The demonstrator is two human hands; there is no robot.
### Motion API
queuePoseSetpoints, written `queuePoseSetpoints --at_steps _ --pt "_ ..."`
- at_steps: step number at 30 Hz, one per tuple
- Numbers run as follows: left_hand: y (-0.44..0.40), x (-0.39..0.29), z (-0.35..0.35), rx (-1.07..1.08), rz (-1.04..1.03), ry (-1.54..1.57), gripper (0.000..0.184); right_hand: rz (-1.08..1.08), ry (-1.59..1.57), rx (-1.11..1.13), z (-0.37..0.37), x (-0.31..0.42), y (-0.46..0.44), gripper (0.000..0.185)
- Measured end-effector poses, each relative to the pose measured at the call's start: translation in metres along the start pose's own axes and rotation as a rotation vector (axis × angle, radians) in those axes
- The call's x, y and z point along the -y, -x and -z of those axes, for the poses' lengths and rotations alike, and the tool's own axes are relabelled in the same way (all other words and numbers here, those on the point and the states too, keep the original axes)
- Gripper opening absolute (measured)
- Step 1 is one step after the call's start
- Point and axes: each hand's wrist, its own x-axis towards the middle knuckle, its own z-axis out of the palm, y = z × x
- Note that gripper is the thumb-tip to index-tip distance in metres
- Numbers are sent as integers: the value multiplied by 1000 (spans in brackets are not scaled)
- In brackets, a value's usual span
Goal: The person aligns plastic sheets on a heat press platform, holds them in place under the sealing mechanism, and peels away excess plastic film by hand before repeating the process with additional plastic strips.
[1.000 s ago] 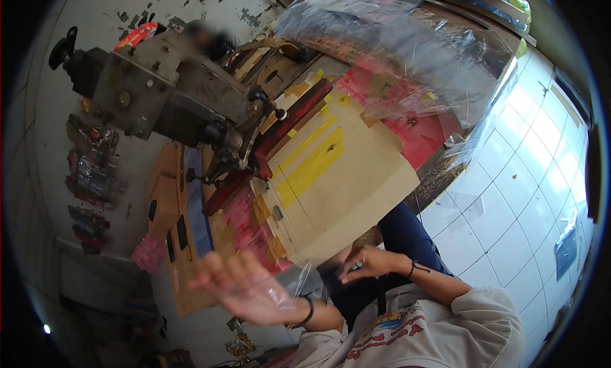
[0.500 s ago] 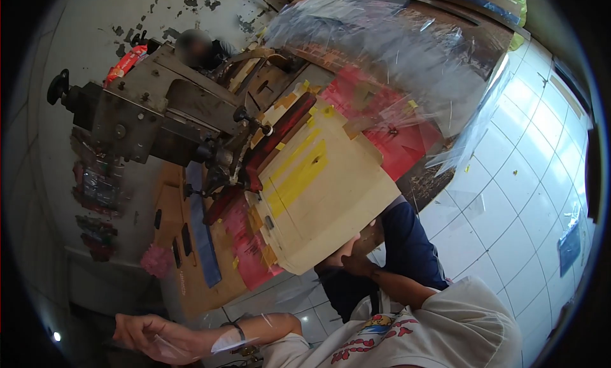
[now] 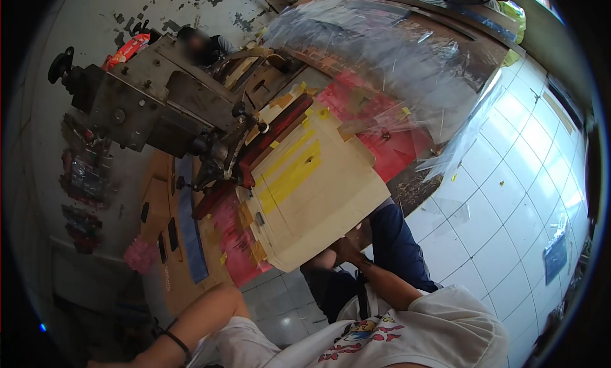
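At the bottom left, the left hand (image 3: 118,362) is mostly cut off; the right hand (image 3: 347,248), lower centre, is near the board's lower edge. I cannot tell either grip. The beige board (image 3: 318,209), yellow-taped and slanted, lies mid-frame by red sheeting (image 3: 398,145). White floor tiles (image 3: 496,183) spread right; a peeling wall (image 3: 223,2) rises upper left.

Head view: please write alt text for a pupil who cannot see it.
A person's right hand is by the near edge of a tan board marked with yellow strips, beside a dark metal machine. The left hand is mostly cut off at lower left; clear plastic sheets lie beyond the board.
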Motion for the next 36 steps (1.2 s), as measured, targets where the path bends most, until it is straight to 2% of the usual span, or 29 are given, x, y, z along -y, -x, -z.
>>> queuePoseSetpoints --at_steps 3,4,5,6,7,8,9,10,11,12,13,14,15,16,17,18,19,22,24,25,27,28,29,30,31,33,34,35,36 --pt "-15 3 22 159 78 41 15 -11 -276 1 34 5 -5 23" --pt "-19 6 33 219 123 75 15 58 -361 14 54 7 2 23" --pt "-14 32 37 274 158 76 16 136 -385 21 75 9 12 23" --pt "-5 89 13 265 104 -74 18 436 -146 -68 100 10 27 23" --pt "6 133 -4 250 48 -221 21 301 -137 29 135 26 52 21" --pt "7 147 -1 186 171 -254 25 164 -128 123 170 43 83 20" --pt "10 159 6 105 377 -189 28 159 -197 180 192 39 110 22" --pt "13 170 13 1 575 -114 33 172 -297 123 219 40 140 21" --pt "19 189 8 26 706 -173 33 178 -243 52 250 34 171 24" --pt "26 208 3 61 836 -233 34 -58 -292 36 289 42 202 28" --pt "39 239 -27 232 795 -527 32 -220 -268 -19 323 32 233 32" --pt "49 258 -36 484 791 -536 28 -103 -132 -206 353 33 264 23" --pt "56 274 -44 735 779 -541 26 -289 -131 -389 381 60 292 13" --pt "53 291 -59 977 791 -438 24 -258 -13 -589 403 58 319 9" --pt "51 306 -74 1217 792 -331 22 -244 -42 -717 425 61 346 12" --pt "54 319 -86 1318 748 -298 22 -141 -63 -826 444 48 370 16" --pt "58 330 -97 1419 704 -266 22 -41 -138 -960 452 68 373 18" --pt "76 363 -113 1583 753 -76 18 67 -156 -1108 468 113 371 15" --pt "77 378 -128 1659 886 -45 17 99 -176 -1178 487 96 386 14" --pt "76 385 -131 1695 954 -28 17 34 -118 -1122 497 92 397 13" --pt "78 410 -121 1638 876 54 16 -95 -2 -1005 515 93 413 12" --pt "74 424 -117 1607 838 98 18 -40 -166 -1247 500 97 406 10" --pt "56 443 -113 1700 1063 -12 19 -74 -80 -1120 511 71 427 23" --pt "33 468 -105 1776 1289 -122 19 -223 -77 -1035 513 81 429 22" --pt "14 495 -96 1776 1344 -234 20 -370 -69 -951 514 99 427 21" --pt "-24 554 -64 1665 1421 -454 27 -449 -4 -629 527 137 398 19" --pt "-40 580 -47 1585 1477 -568 30 -457 4 -558 533 151 381 19" --pt "-54 605 -26 1457 1463 -683 34 -461 6 -489 536 162 362 21" --pt "-58 648 10 1175 1340 -756 39 -462 30 -453 539 175 340 24"
